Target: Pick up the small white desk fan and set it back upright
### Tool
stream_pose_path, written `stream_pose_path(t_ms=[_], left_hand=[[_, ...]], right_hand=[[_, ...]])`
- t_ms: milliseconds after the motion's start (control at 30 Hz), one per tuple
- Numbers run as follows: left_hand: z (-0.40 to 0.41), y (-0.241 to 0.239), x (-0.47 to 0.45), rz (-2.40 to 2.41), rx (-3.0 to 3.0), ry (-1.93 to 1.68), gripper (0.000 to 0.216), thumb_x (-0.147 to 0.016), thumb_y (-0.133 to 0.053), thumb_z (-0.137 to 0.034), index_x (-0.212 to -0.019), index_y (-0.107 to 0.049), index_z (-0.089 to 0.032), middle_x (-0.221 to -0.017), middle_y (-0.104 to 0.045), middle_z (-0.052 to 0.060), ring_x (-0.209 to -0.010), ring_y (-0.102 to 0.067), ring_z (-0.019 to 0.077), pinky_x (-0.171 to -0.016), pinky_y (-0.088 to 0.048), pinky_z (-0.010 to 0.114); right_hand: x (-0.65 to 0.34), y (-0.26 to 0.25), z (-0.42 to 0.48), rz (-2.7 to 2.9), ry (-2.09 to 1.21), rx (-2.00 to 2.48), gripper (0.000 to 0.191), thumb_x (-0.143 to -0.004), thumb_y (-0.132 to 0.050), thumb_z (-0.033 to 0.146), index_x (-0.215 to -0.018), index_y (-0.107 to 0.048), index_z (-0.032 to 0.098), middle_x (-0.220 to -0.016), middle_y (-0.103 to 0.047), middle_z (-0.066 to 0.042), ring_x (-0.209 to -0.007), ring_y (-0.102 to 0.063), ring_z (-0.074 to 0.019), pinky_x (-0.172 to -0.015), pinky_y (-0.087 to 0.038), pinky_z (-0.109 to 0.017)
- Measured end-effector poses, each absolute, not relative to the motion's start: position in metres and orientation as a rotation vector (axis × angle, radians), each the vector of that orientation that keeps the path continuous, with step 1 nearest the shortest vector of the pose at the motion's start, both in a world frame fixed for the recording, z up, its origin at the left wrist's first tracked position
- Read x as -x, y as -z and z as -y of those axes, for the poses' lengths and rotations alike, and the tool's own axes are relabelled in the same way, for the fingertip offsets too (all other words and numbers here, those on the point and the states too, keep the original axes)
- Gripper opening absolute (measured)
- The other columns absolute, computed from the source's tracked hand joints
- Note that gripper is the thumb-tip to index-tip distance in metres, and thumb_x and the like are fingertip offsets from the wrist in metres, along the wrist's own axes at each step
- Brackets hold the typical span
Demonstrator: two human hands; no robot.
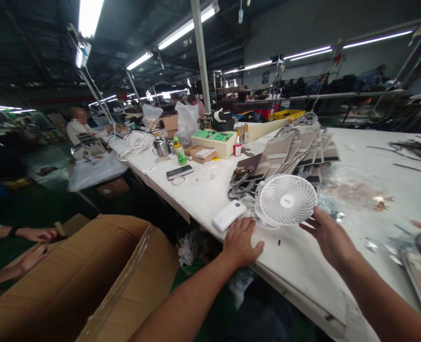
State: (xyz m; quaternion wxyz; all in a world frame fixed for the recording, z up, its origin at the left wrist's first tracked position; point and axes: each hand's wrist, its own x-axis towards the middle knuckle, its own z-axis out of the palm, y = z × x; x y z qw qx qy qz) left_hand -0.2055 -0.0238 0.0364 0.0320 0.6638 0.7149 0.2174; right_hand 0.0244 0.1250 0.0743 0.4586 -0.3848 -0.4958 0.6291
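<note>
Bare table [295,259] lies open between the left hand [241,242] and right hand [326,232]; ahead, the fan [285,199] blocks the way, a power bank [229,215] just left of it; stacked cards [297,152] and cables [239,185] crowd beyond.

A small round white fan [285,199] with a grille face stands tilted on the white table [303,266].

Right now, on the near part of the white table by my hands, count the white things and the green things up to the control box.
White: 2, the desk fan and the power bank
Green: 1, the drink bottle
Total: 3
</note>
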Motion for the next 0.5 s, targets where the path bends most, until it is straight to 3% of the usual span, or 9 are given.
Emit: stream_pose_path(t_ms=[133, 300, 500], left_hand=[[0.022, -0.040, 0.204, -2.234, -1.929, -0.720, 0.076, -0.092, -0.073, -0.049, -0.157, -0.051, -0.016, -0.163, -0.051, 0.014, -0.152, -0.045, 0.0333, -0.134, -0.034, 0.051], [0.014, -0.043, 0.203, -2.266, -1.833, -0.819, 0.080, -0.084, -0.084, -0.049, -0.151, -0.053, -0.018, -0.155, -0.056, 0.016, -0.147, -0.050, 0.0366, -0.129, -0.040, 0.054], [0.004, -0.039, 0.205, -2.249, -1.732, -1.010, 0.089, -0.067, -0.097, -0.056, -0.140, -0.061, -0.021, -0.139, -0.066, 0.015, -0.135, -0.060, 0.0404, -0.117, -0.051, 0.057]], right_hand=[[-0.033, -0.072, -0.101, 1.242, -1.522, 0.917, 0.057, -0.092, -0.077, 0.072, -0.123, -0.076, 0.025, -0.128, -0.073, -0.008, -0.112, -0.070, -0.0277, -0.081, -0.065, -0.031], [-0.040, -0.080, -0.063, 1.261, -1.558, 0.856, 0.057, -0.102, -0.071, 0.067, -0.137, -0.073, 0.022, -0.127, -0.073, -0.012, -0.112, -0.072, -0.0298, -0.089, -0.064, -0.039], [-0.026, -0.096, -0.024, 1.287, -1.513, 0.821, 0.063, -0.098, -0.075, 0.067, -0.138, -0.072, 0.018, -0.120, -0.075, -0.013, -0.107, -0.073, -0.0322, -0.100, -0.062, -0.050]])
